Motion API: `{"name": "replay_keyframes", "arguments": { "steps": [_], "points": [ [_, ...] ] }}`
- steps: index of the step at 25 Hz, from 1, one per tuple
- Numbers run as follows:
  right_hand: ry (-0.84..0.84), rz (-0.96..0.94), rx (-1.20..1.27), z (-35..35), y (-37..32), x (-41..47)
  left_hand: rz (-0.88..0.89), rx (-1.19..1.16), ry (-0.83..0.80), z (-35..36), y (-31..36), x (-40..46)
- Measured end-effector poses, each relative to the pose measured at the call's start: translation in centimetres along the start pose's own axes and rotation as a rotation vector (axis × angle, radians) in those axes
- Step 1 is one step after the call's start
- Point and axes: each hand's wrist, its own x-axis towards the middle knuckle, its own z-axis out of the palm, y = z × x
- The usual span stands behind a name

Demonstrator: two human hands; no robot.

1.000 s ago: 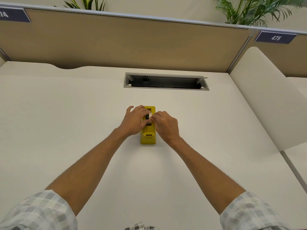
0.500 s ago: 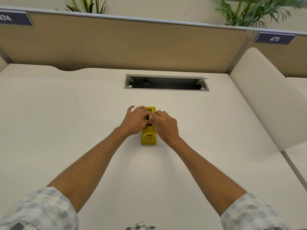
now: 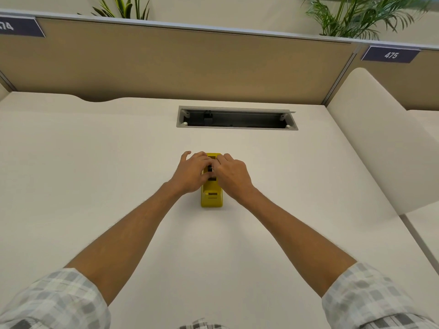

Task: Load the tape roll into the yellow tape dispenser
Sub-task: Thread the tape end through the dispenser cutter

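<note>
The yellow tape dispenser [image 3: 212,197] stands on the white desk [image 3: 95,174], its cutter end toward me. Both my hands are closed over its far half. My left hand [image 3: 192,173] comes in from the left and my right hand [image 3: 234,174] from the right, and their fingertips meet over the top slot. Between the fingertips only a small dark part of the tape roll [image 3: 210,168] shows, down in the slot. The rest of the roll is hidden by my fingers.
A recessed cable tray [image 3: 237,128] opens in the desk behind the dispenser. A tan partition [image 3: 190,62] closes the back of the desk, and a white side divider [image 3: 380,143] rises at the right. Plants stand behind the partition.
My right hand has slid farther over the dispenser's top and the fingertips have closed in. The pale piece seen between my fingers earlier is now covered.
</note>
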Motion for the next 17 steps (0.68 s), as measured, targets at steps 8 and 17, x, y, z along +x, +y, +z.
{"name": "replay_keyframes", "arguments": {
  "steps": [8, 17],
  "points": [
    [-0.099, 0.126, 0.047, 0.01, -0.09, -0.44, -0.003, 0.022, -0.015, -0.03, 0.08, -0.08],
    [0.043, 0.098, 0.087, 0.07, 0.28, -0.61, -0.002, 0.025, -0.018, -0.18, 0.12, -0.15]
  ]
}}
